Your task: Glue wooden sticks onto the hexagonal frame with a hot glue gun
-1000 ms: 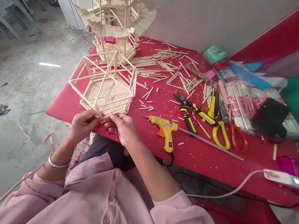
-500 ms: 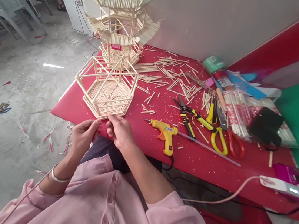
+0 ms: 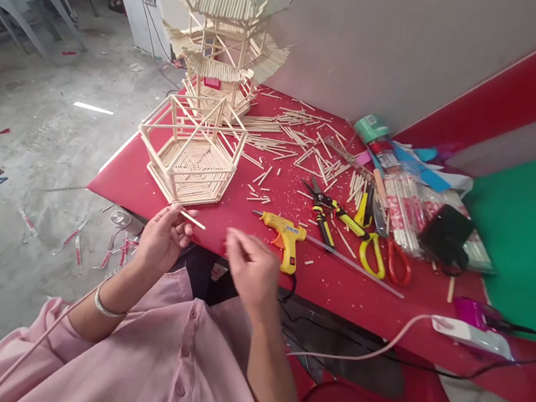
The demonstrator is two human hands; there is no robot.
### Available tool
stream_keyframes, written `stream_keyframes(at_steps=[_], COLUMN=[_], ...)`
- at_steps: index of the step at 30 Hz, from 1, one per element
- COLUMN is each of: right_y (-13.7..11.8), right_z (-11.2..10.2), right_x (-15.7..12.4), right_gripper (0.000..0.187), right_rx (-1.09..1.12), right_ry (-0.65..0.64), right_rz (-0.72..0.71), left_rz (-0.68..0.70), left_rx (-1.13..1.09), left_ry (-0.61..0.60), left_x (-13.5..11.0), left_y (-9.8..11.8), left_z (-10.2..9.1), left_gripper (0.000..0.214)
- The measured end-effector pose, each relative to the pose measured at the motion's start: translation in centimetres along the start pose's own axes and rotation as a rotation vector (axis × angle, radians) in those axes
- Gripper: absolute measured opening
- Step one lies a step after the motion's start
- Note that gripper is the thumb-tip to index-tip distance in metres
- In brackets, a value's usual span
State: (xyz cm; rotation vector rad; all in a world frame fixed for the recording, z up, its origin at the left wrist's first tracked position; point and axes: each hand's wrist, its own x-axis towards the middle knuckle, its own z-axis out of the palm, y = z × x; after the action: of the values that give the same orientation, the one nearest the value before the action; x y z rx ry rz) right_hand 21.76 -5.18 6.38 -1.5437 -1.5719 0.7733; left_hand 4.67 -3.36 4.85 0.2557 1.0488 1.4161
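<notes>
Between the thumb and fingers of my left hand (image 3: pixel 164 239) is a short wooden stick (image 3: pixel 193 219), held just in front of a six-sided stick frame (image 3: pixel 196 170) with a slatted floor. My right hand (image 3: pixel 255 269) is raised over the table's front edge, smeared by motion, so what its curled fingers hold, if anything, cannot be made out. Close to it, a yellow glue gun (image 3: pixel 286 234) lies on its side, its nozzle pointing left. Behind the frame stands a tiered stick pagoda (image 3: pixel 226 40).
Loose sticks (image 3: pixel 298 132) litter the red table (image 3: pixel 121 172). Yellow-handled pliers (image 3: pixel 322 222), scissors with red handles (image 3: pixel 398 264), bagged sticks (image 3: pixel 401 204) and a glue stick (image 3: pixel 353 266) lie to the right. A white power strip (image 3: pixel 469 335) with cables is at the front right.
My right hand has moved away from the left, toward the glue gun. My left hand now shows the stick, lifted slightly. The view has shifted a little to the right.
</notes>
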Motion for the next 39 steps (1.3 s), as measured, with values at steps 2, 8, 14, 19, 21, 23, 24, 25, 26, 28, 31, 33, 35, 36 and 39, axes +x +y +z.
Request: stream_keyframes(at_steps=[2, 8, 14, 19, 21, 23, 24, 25, 26, 28, 31, 33, 35, 36, 39], right_y=[1.4, 3.2, 4.8, 5.6, 4.9, 3.6, 2.9, 2.2, 1.5, 0.2, -1.2, -1.7, -1.8, -1.8, -1.6], right_z=[-2.8, -5.8, -5.5, -4.5, -3.5, -2.4, -1.9, -1.5, -1.1, -0.6, 0.3, 1.0, 1.8, 2.2, 3.0], right_x=[0.0, 1.2, 2.4, 0.3, -1.0, -2.2, -2.6, -2.9, -3.2, -3.5, -3.8, -3.8, -3.7, -3.6, -3.2], right_gripper=[0.033, 0.042, 0.033, 0.036, 0.037, 0.038, 0.037, 0.036, 0.034, 0.029, 0.028, 0.034, 0.042, 0.046, 0.050], right_rx=[-0.402, -0.808, -0.686, -0.241, -0.070, 0.024, 0.041, 0.041, 0.031, -0.008, -0.064, -0.141, -0.267, -0.334, -0.488], right_ry=[0.278, 0.103, 0.073, 0.301, 0.292, 0.240, 0.220, 0.208, 0.199, 0.190, 0.183, 0.197, 0.257, 0.298, 0.390], right_rz=[0.038, 0.421, 0.446, 0.213, 0.169, 0.147, 0.140, 0.136, 0.132, 0.110, 0.032, -0.012, -0.041, -0.057, -0.113], left_rz=[0.014, 0.009, 0.262, 0.203, 0.171, 0.178, 0.193, 0.212, 0.225, 0.213, 0.113, 0.063, 0.033, 0.019, -0.010], left_rx=[0.017, 0.131, 0.571, 0.655, 0.590, 0.511, 0.468, 0.422, 0.377, 0.296, 0.208, 0.156, 0.120, 0.109, 0.089], left_ry=[0.013, -0.142, -0.161, -0.169, -0.162, -0.155, -0.143, -0.121, -0.097, -0.073, -0.126, -0.154, -0.184, -0.208, -0.297], left_x=[0.0, -0.2, 2.2, 2.9, 2.6, 2.3, 2.1, 2.0, 1.8, 1.5, 0.9, 0.4, 0.1, -0.1, -0.3], left_y=[0.1, -1.2, 0.3, 3.0, 4.0, 4.8, 5.0, 5.2, 5.3, 5.2, 4.4, 3.6, 2.9, 2.6, 1.8], left_z=[0.0, 1.2, 0.4, -1.5, -2.3, -3.1, -3.4, -3.8, -4.1, -4.5, -4.7, -4.6, -4.4, -4.3, -4.0], left_gripper=[0.021, 0.025, 0.019, 0.010, 0.013, 0.014, 0.013, 0.014, 0.016, 0.021, 0.032, 0.038, 0.041, 0.042, 0.040])
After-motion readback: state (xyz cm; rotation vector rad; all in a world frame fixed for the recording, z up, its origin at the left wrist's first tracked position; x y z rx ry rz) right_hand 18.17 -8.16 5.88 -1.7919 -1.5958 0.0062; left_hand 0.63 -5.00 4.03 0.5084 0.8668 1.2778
